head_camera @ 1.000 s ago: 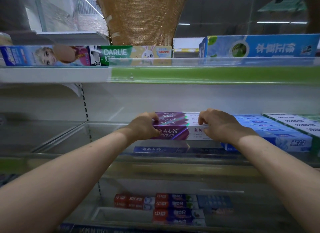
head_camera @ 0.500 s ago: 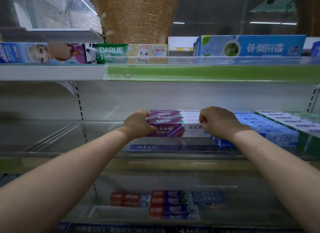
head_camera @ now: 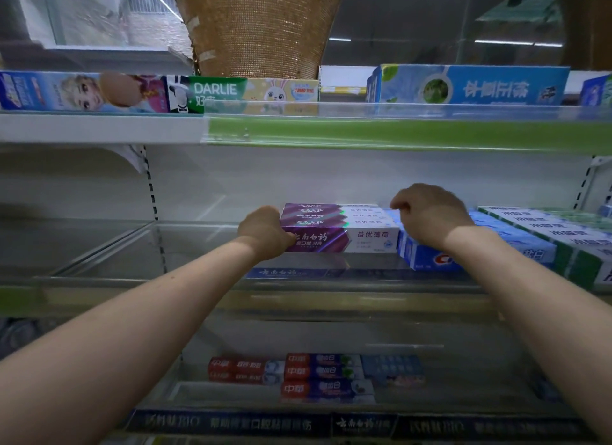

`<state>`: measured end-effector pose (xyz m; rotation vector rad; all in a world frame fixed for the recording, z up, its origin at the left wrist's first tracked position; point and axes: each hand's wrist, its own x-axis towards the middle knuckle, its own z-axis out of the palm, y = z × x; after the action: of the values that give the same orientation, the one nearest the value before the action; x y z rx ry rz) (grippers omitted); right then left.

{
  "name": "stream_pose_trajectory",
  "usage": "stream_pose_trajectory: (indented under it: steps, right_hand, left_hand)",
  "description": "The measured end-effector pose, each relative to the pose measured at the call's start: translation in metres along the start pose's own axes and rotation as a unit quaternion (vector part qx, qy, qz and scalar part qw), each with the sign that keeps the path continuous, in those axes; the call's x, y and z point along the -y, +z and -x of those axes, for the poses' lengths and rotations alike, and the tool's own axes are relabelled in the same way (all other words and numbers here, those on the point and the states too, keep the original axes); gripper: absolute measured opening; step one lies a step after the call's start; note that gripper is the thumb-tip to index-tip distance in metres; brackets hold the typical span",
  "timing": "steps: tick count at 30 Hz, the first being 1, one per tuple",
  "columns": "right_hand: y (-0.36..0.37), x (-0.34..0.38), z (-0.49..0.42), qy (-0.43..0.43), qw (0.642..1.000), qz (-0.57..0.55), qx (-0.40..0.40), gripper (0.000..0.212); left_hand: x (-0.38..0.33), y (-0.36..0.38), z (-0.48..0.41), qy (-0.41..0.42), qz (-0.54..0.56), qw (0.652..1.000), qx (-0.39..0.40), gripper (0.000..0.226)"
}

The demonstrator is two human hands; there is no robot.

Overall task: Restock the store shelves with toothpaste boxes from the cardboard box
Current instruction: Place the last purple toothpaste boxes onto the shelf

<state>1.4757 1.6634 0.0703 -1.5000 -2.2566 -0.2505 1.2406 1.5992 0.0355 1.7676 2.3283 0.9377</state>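
A stack of purple-and-white toothpaste boxes [head_camera: 344, 227] lies on the middle shelf [head_camera: 198, 279], behind its clear front lip. My left hand [head_camera: 265, 232] grips the stack's left end, with the thumb on the front face. My right hand [head_camera: 430, 216] is off the stack, just to its right. Its fingers are curled and hold nothing, and it hovers over or rests on the blue toothpaste boxes [head_camera: 430, 256]. The cardboard box is out of view.
Green-and-white boxes [head_camera: 563, 242] fill the middle shelf's right end. The shelf part left of the stack holds nothing. The top shelf [head_camera: 397, 133] carries children's, Darlie and blue boxes. Red and blue boxes [head_camera: 318, 375] lie on the lower shelf. A woven basket [head_camera: 258, 27] stands above.
My right hand has let go of the stack's right end and moved up and right over the blue boxes. My left hand stays on the left end; the stack sits a little further back.
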Motion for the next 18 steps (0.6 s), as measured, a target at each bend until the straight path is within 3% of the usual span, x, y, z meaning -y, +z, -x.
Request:
stream_pose_trajectory:
  steps: [4, 10, 14, 18]
  right_hand:
    - [-0.01, -0.013, 0.004, 0.025, 0.999, 0.01, 0.026, 0.041]
    - [0.0, -0.004, 0.019, -0.026, 0.997, 0.005, 0.069, 0.036]
    - [0.01, 0.007, 0.021, -0.067, 0.994, 0.061, 0.063, 0.022]
    - [0.021, 0.009, 0.017, -0.064, 0.993, 0.082, 0.064, 0.015]
  left_hand:
    - [-0.004, 0.004, -0.004, -0.004, -0.038, 0.999, -0.015, 0.029]
    - [-0.012, 0.004, -0.002, 0.04, -0.119, 0.992, -0.016, 0.033]
    - [-0.018, 0.01, 0.006, 0.101, -0.181, 0.977, -0.048, 0.027]
    - [-0.019, 0.009, 0.01, 0.116, -0.213, 0.97, -0.023, 0.022]
